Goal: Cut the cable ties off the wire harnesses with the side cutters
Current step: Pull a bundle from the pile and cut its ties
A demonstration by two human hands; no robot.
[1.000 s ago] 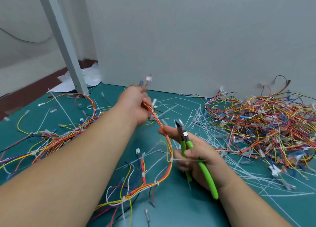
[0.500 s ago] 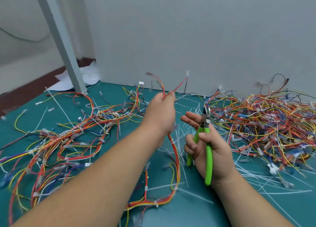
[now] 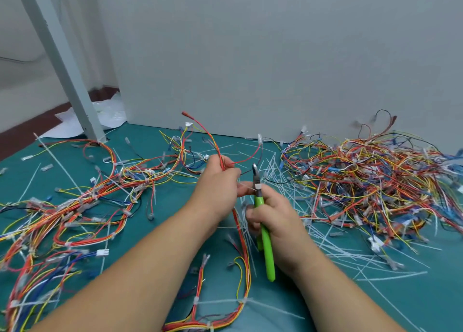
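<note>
Head view, nearest first: at six o'clock a loop of the wire harness [image 3: 246, 264] lay on the green bench [image 3: 375, 306], its orange, red and yellow strands bound by white ties. From there it rose to the centre, where the left hand [image 3: 218, 181] gripped it in curled fingers; loose red and yellow ends fanned out above the fist toward twelve o'clock. Just beside it, at three o'clock of that fist, the right hand [image 3: 275, 214] was wrapped round the green handles of the side cutters [image 3: 266, 251], with the metal head pointing up and away. A pale cable tie [image 3: 246, 187] ran from the left hand to the cutter's head; whether the blades had closed on it could not be told. Cut ties [image 3: 338, 251] littered the bench at four o'clock. More harnesses [image 3: 75, 206] sprawled at nine o'clock, and a dense tangle of wires [image 3: 370, 181] sat at two o'clock. Beyond stood a grey wall [image 3: 275, 56] and, at eleven o'clock, a slanted post [image 3: 62, 63].
</note>
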